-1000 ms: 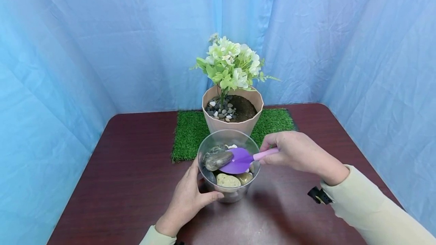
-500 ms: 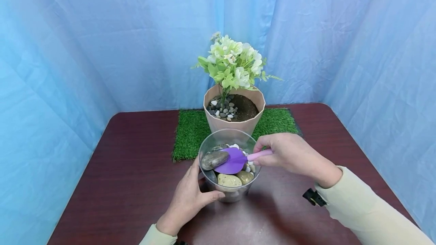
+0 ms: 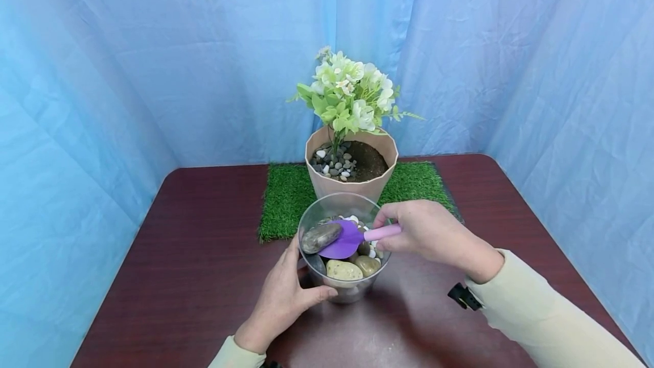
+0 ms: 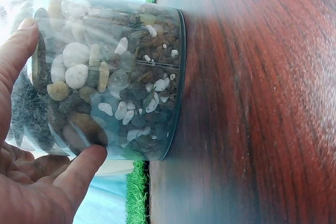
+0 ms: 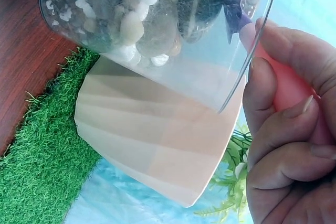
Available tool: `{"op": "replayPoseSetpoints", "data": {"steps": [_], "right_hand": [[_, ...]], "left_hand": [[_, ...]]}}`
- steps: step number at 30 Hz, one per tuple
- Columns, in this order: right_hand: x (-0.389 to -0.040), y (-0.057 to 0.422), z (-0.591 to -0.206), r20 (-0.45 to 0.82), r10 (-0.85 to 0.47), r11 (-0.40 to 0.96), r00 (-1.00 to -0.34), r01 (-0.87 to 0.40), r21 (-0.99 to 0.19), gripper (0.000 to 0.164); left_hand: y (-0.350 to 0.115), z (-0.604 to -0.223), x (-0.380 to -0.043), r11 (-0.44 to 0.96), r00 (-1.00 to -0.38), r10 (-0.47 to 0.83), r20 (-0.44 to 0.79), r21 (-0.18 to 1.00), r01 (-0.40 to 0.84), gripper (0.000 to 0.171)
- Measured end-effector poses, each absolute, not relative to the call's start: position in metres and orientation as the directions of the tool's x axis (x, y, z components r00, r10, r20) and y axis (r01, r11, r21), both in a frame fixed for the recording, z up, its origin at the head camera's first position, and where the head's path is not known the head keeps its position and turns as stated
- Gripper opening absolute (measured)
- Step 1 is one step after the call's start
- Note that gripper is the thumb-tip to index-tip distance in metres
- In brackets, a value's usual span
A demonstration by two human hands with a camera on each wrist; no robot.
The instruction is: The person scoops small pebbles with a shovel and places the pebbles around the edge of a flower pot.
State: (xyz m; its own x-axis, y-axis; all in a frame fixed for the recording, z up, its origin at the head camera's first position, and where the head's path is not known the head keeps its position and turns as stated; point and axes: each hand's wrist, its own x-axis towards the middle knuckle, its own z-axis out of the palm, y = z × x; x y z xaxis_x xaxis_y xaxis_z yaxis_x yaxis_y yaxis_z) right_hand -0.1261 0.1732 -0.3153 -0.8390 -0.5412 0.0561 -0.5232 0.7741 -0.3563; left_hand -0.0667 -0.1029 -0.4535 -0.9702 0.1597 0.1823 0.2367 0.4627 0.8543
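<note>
In the head view, my right hand (image 3: 426, 237) grips the pink handle of a small purple trowel (image 3: 343, 243). The trowel's blade lies inside a clear container (image 3: 352, 291), tipped in over the rim. Against the blade's left edge rests a large grey stone (image 3: 322, 238). A yellowish stone (image 3: 343, 270) and a brown one sit nearer the front, with white pebbles behind. My left hand (image 3: 283, 294) holds the container's left side, thumb across its front. Through the wall, the left wrist view shows layers of white pebbles (image 4: 77, 76) and brown gravel.
Right behind the container stands a beige pot (image 3: 352, 186) with white flowers (image 3: 352, 92), small pebbles and dark soil. The pot is on a green turf mat (image 3: 286, 203). Beneath everything is a dark red wooden table (image 3: 204, 260), enclosed by blue curtains (image 3: 245, 61).
My right hand and the trowel have shifted left, deeper over the container. The grey stone has slid left toward the wall, uncovering pebbles at right. My left hand keeps its hold.
</note>
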Motion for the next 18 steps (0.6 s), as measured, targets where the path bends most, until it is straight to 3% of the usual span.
{"op": "replayPoseSetpoints", "data": {"steps": [18], "right_hand": [[-0.1206,0.1788,-0.3227,0.097,-0.513,0.769,-0.853,-0.506,-0.390,0.010]], "left_hand": [[-0.1037,-0.4542,-0.0669,0.457,-0.974,0.159,0.164,0.862,0.220,0.133]]}}
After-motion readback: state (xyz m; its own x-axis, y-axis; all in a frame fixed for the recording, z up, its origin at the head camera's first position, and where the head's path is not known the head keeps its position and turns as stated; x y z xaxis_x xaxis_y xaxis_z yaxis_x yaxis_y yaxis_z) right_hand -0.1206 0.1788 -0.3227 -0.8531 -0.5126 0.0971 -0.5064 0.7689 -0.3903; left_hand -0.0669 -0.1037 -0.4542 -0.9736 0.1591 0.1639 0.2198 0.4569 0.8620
